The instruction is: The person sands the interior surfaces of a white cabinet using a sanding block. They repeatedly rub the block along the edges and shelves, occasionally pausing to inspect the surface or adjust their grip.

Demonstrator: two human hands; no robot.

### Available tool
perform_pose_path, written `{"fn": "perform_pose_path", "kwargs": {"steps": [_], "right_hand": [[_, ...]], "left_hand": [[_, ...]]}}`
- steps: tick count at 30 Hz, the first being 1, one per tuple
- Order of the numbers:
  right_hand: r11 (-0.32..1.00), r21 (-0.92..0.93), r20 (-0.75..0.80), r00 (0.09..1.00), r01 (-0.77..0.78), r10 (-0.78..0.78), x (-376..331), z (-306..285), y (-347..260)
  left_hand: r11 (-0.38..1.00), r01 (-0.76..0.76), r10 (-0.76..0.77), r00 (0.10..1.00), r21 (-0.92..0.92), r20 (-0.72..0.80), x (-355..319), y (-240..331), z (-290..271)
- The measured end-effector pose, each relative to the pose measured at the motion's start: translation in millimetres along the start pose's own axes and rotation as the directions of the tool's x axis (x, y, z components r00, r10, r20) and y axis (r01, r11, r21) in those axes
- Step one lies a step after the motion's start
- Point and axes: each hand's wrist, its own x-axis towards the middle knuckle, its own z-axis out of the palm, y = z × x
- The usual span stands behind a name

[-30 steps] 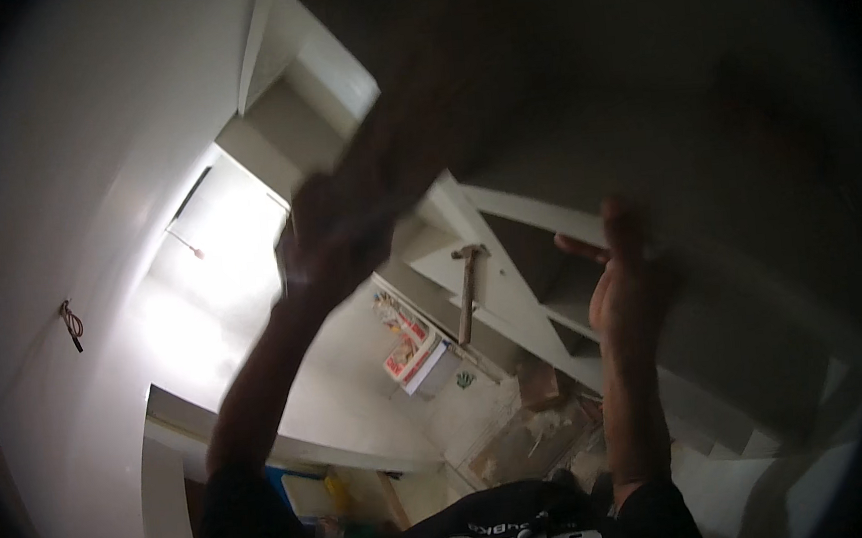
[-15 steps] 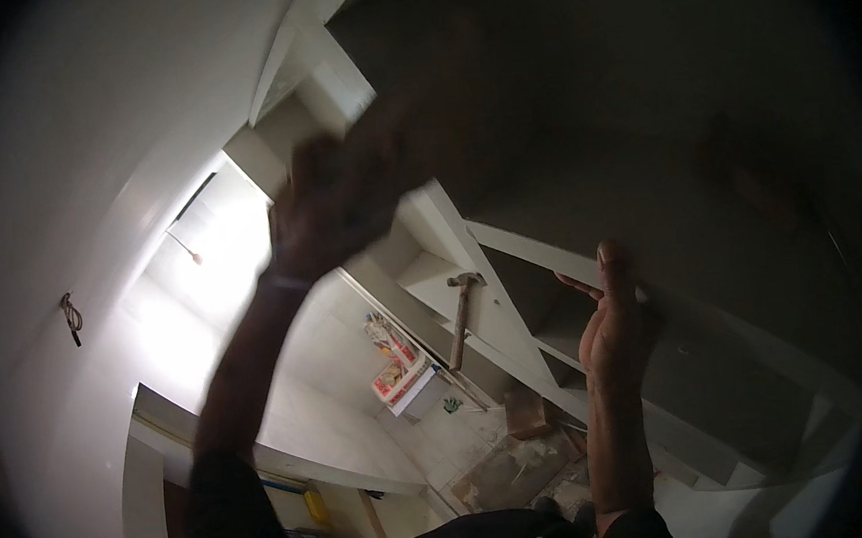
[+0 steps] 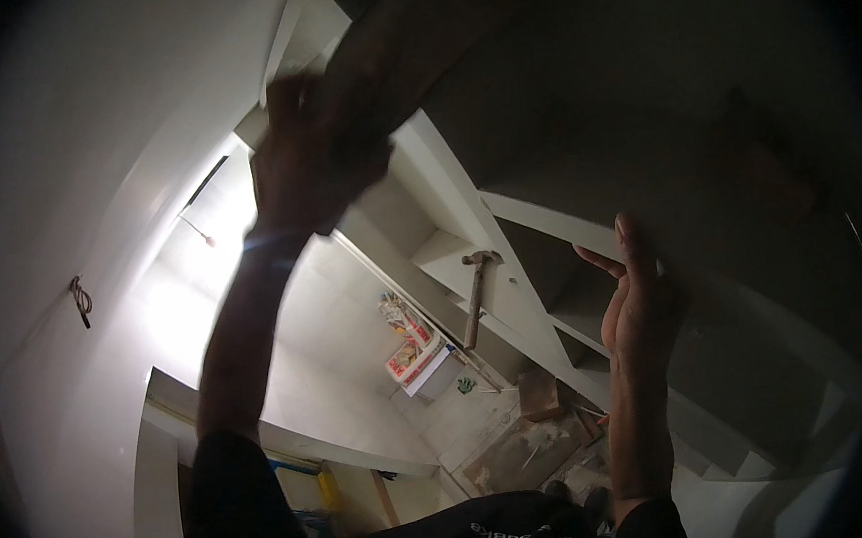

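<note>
A large dark board fills the upper right of the frame, held overhead. It looks stiff, broad and probably heavy, best gripped along its edges. The left hand, upper centre, is clenched around its near edge; the right hand, centre right, presses an open palm against its lower edge. A hammer rests on a white shelf at centre. The board's far end is lost in darkness.

Below me a white shelf of the built-in unit carries a hammer, its head resting on the ledge and its handle slanting down. The floor further down holds a red-and-white box, a small brown block and a flat dusty board.
</note>
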Motion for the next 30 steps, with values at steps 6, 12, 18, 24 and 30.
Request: {"fn": "perform_pose_path", "kwargs": {"steps": [6,12,18,24,30], "right_hand": [[0.990,0.082,0.018,0.993,-0.118,0.117,3,8,-9],[0.951,0.215,0.011,0.974,-0.223,0.226,7,-1,-10],[0.990,0.091,-0.032,0.994,-0.105,0.108,7,0,-2],[0.894,0.321,-0.068,0.934,-0.313,0.351,17,7,-34],[0.855,0.364,-0.061,0.907,-0.368,0.416,14,8,-31]], "left_hand": [[0.984,-0.137,0.131,0.990,0.115,0.052,-31,-8,-36],[0.991,-0.031,0.020,0.996,0.130,0.086,-14,48,-40],[0.991,0.060,-0.068,0.995,0.119,0.067,-26,44,-9],[0.995,-0.054,0.062,0.994,0.079,-0.095,-67,38,28],[0.999,-0.036,0.036,0.999,-0.002,-0.022,-41,60,13]]}}
